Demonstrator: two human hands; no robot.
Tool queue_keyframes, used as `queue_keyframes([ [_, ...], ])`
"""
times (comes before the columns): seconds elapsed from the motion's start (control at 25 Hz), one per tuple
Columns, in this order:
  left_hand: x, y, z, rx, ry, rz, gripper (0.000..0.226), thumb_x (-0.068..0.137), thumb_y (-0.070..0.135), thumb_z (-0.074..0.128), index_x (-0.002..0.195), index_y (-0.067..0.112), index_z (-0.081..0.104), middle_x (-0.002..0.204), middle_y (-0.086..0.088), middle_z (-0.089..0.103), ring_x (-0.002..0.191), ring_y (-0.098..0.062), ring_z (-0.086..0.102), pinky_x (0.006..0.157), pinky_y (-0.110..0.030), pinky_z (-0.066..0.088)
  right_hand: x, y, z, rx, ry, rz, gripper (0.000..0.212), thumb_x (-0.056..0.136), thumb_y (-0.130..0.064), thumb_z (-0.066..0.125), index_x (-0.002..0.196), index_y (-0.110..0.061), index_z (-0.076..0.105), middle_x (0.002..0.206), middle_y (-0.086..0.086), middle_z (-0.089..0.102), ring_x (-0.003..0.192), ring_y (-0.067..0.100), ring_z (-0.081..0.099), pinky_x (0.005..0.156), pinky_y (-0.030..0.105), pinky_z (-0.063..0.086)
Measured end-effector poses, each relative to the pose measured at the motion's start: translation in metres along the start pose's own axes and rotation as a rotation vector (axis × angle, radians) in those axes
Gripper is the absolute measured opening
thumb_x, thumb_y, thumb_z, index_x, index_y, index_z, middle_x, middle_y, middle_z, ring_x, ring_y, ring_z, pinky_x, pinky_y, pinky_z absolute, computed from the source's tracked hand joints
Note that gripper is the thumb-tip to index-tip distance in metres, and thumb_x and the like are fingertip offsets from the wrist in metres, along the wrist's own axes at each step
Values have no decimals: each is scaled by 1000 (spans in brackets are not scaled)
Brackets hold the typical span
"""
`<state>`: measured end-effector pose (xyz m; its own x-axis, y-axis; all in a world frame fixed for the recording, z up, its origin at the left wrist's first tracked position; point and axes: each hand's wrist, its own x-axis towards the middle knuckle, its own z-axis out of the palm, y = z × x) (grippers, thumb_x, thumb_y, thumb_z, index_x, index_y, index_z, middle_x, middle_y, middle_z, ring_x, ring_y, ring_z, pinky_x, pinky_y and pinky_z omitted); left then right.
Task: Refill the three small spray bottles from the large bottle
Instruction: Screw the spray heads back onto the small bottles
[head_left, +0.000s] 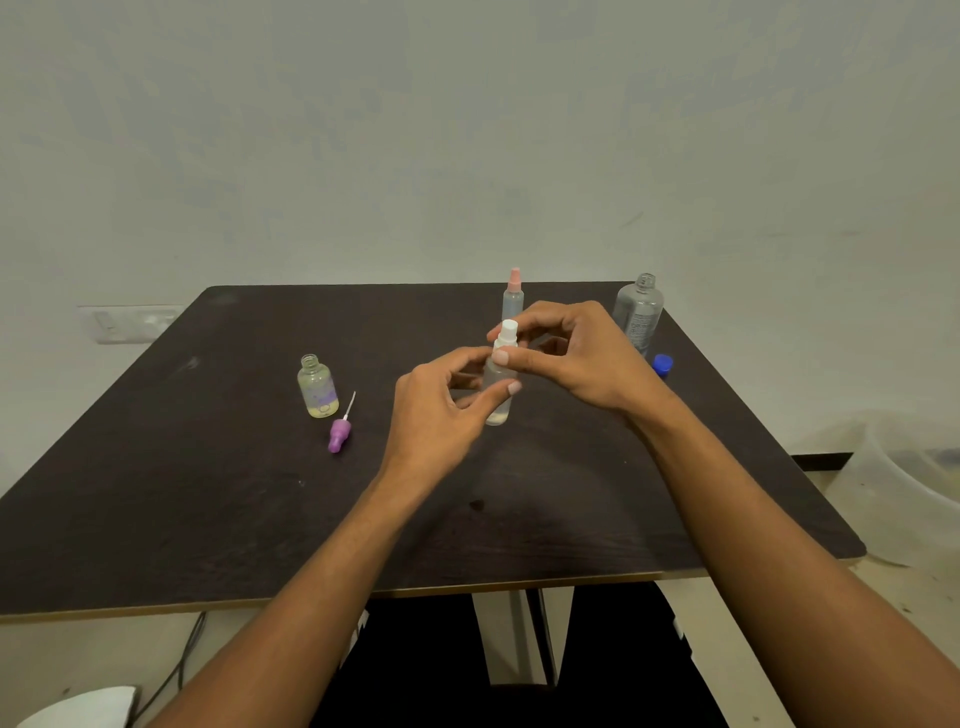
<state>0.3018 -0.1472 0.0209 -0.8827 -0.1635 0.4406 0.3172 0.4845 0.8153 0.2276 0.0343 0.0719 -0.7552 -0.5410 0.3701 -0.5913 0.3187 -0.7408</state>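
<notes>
At mid-table I hold the white-capped spray bottle (497, 410) upright, my left hand (447, 402) wrapped round its body and my right hand (579, 353) pinching the cap (508, 331) from above (the open large bottle (639, 314) stands nearer that right hand).

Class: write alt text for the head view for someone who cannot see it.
A person's left hand grips a small clear spray bottle at a dark table while the right hand pinches its white top. An open small bottle and its purple sprayer sit left; a pink-topped bottle, the uncapped large bottle and a blue cap, behind.
</notes>
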Motion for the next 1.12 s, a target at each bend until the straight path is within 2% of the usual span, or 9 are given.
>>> queue_keyframes([
  [0.08,0,0,1,-6,13,-4,41,87,38,83,126,29,73,112,15,75,105,-1,69,82,-7,53,0,0,6,2,86,29,30,84,-37,86,107,-18,80,92,-2,76,83,9,71,81,27,59],
  [0.16,-1,-3,2,-6,23,-16,40,86,37,83,124,30,74,111,15,75,105,-2,69,82,-6,53,-3,0,14,10,156,41,32,80,-40,88,101,-17,80,85,-3,75,75,4,66,74,22,57],
  [0.36,-2,-12,2,5,24,-35,38,86,34,84,123,30,74,111,14,75,106,-3,70,86,-11,56,-4,5,35,12,260,82,35,77,-44,90,98,-18,79,83,-6,72,74,2,64,70,16,53],
  [0.48,0,-17,1,5,31,-42,39,86,34,84,123,28,75,113,12,76,107,-4,70,92,-21,59,-2,6,40,2,263,90,33,79,-41,89,100,-18,79,84,-9,72,79,2,67,74,15,54],
  [0.64,10,-25,-1,15,40,-50,40,86,34,84,125,27,74,115,13,76,106,-3,70,93,-24,59,4,8,47,-33,260,94,28,85,-41,84,108,-26,76,91,-18,71,90,-5,70,79,8,54],
  [0.76,27,-36,-1,6,55,-49,40,87,33,84,125,26,75,112,13,77,104,-1,71,91,-25,60,16,17,49,-38,244,76,33,91,-32,81,121,-20,78,103,-12,75,98,1,72,89,19,59],
  [0.84,43,-45,1,1,67,-58,41,86,33,85,125,25,75,113,11,77,104,-2,72,92,-22,59,29,26,50,-30,234,78,33,95,-23,78,128,-19,76,114,-7,77,106,4,71,95,23,58],
  [1.0,83,-62,8,-10,92,-54,41,85,29,87,123,19,77,111,8,79,99,1,73,90,-15,57,61,46,50,-43,222,93,35,99,-11,69,132,-21,73,124,-6,75,115,3,68,100,15,51],
  [1.12,116,-76,15,15,85,-68,40,84,29,88,121,17,78,108,6,79,91,4,72,88,-12,57,90,65,50,-49,208,140,38,100,-6,63,134,-19,72,128,-3,75,119,5,68,104,14,49],
])
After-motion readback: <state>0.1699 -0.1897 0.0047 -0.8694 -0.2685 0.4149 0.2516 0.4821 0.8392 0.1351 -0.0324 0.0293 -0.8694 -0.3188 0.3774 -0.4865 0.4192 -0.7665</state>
